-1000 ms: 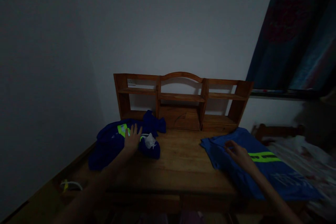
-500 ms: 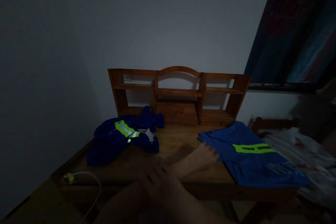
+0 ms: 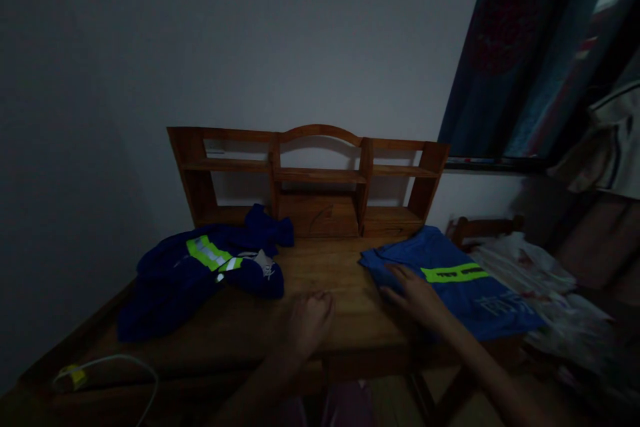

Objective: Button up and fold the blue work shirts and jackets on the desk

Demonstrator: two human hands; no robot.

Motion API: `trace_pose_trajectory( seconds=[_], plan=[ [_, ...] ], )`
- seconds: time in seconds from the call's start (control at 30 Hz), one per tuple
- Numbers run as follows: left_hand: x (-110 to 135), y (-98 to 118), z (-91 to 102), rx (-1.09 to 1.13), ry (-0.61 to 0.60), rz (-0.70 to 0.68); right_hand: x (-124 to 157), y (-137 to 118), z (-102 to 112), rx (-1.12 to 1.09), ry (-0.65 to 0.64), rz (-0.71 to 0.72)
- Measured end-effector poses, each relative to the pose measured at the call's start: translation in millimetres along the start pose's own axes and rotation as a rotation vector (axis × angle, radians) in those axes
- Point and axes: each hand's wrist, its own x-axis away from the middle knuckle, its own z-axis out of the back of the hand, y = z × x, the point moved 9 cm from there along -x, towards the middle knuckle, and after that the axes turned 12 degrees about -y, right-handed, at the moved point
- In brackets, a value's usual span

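My left hand (image 3: 311,321) is above or on the front middle of the wooden desk (image 3: 325,263), its fingers curled in, with nothing visible in them. My right hand (image 3: 414,295) has its fingers spread over the left part of a flat, folded blue garment (image 3: 450,310). That garment bears a yellow-green strip and pale lettering, and lies at the desk's right side. At the left of the desk, a crumpled dark blue jacket (image 3: 170,287) with yellow-green and silver reflective bands lies in a heap, apart from both hands.
A wooden shelf unit (image 3: 320,175) stands at the back of the desk against a white wall. A white cable (image 3: 123,357) with a yellow-marked end lies at the front left. On the right are a chair (image 3: 483,230), whitish plastic bags (image 3: 530,260) and a dark window (image 3: 500,80).
My hands were crossed near the desk's front edge and are now apart. The right hand has come onto the blue garment. The camera view has turned right.
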Motion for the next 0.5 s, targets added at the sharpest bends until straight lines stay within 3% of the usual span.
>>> trace_pose_trajectory(
  seconds=[0.07,0.17,0.37,0.5],
  plan=[
    [21,-20,5.2,0.086,0.009,0.097,-9,54,-17,0.091,-0.058,-0.173],
    [46,-35,9.5,0.126,0.033,0.136,-18,96,-43,0.231,-0.170,-0.355],
    [59,-59,25.4,0.077,0.066,0.162,-31,100,-43,0.297,-0.148,-0.512],
    [56,-72,27.2,0.129,0.019,0.198,-39,107,-13,0.292,-0.086,-0.567]
  ],
)
